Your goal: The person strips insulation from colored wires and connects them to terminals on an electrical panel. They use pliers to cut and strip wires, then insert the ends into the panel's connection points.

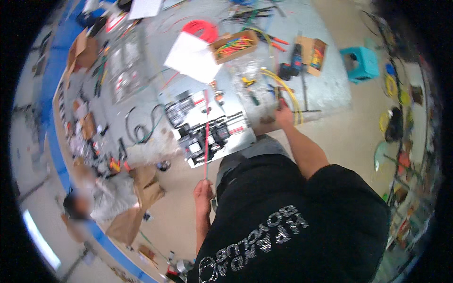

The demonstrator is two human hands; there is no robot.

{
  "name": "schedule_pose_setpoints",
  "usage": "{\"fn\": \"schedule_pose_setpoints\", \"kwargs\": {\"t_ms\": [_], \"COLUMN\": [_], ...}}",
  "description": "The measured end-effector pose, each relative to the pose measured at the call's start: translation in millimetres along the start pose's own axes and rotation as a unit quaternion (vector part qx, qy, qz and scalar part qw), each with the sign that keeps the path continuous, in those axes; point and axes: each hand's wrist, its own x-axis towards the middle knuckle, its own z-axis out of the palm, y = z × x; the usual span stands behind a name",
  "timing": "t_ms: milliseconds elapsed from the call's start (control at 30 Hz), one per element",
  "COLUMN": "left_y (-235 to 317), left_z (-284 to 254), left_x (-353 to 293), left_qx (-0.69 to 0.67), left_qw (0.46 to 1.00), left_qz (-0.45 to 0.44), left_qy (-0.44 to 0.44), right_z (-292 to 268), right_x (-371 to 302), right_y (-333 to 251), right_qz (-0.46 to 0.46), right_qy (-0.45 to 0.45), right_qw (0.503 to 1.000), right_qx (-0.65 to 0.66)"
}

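Observation:
My left hand [204, 189] is closed on the lower end of a red wire [206, 141]. The wire stretches straight up across a white metal panel [245, 137] fitted with black electrical components [204, 144]. Off to the right, at the table's near edge, my right hand [283, 114] is closed around a hand tool that looks like pliers [279, 93]; its exact kind is blurred. Beside that hand run yellow wires [295, 96]. A screwdriver with a dark green handle [254, 98] lies left of the tool.
Farther back lie white paper [191, 56], a red wire coil [202, 30], a carton of coloured wires [236, 46] and a cordless drill [296, 60]. A blue stool [361, 64] stands right of the table. At left, another person [111, 195] sits by a brown carton [146, 181].

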Motion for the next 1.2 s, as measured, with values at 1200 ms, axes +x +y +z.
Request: {"fn": "schedule_pose_setpoints", "kwargs": {"t_ms": [1200], "left_y": [135.4], "left_z": [-161.2], "left_x": [123.1], "left_qx": [-0.314], "left_qw": [0.944], "left_qz": [0.092], "left_qy": [-0.034], "right_z": [177.8], "right_x": [-18.2], "right_y": [-397.5], "right_qz": [-0.285], "right_qy": [-0.15], "right_qw": [0.946], "right_qx": [-0.039]}}
